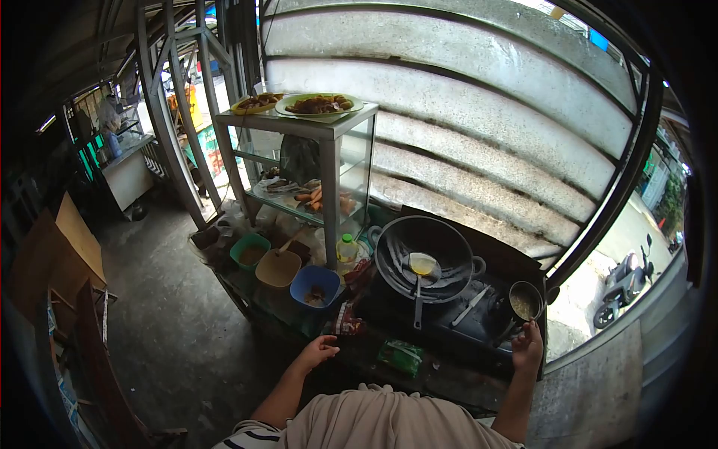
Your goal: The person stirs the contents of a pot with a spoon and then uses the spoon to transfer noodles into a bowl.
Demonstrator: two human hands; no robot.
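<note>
Right grip: fingers curled at the near side of the small pot, apparently to steady it; whether closed firmly cannot be determined. Left grip: loosely half-curled, seemingly empty, near the red packet. Beyond and between both, the wok holds a ladle, handle over the near rim, likely for easy reach.

Here's the glass cabinet, a broad plate of food up on top, the pale slatted wall behind, and a motorbike standing outside!
</note>
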